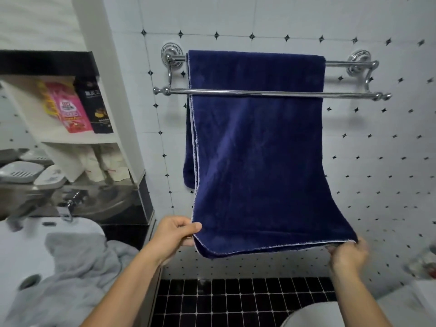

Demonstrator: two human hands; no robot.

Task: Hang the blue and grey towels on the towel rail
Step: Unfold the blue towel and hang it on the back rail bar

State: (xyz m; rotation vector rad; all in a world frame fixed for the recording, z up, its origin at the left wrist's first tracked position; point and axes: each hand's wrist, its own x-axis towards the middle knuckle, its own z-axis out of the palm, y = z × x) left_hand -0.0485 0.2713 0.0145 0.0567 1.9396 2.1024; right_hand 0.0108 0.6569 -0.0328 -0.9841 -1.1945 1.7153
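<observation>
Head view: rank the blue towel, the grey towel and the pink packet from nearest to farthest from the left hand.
1. The blue towel: its lower corner is pinched in the left hand.
2. The grey towel: heaped low on the left.
3. The pink packet: up on the shelf, upper left.

Blue towel (257, 149) over rail (349, 64); grey towel (77, 274) crumpled.
</observation>
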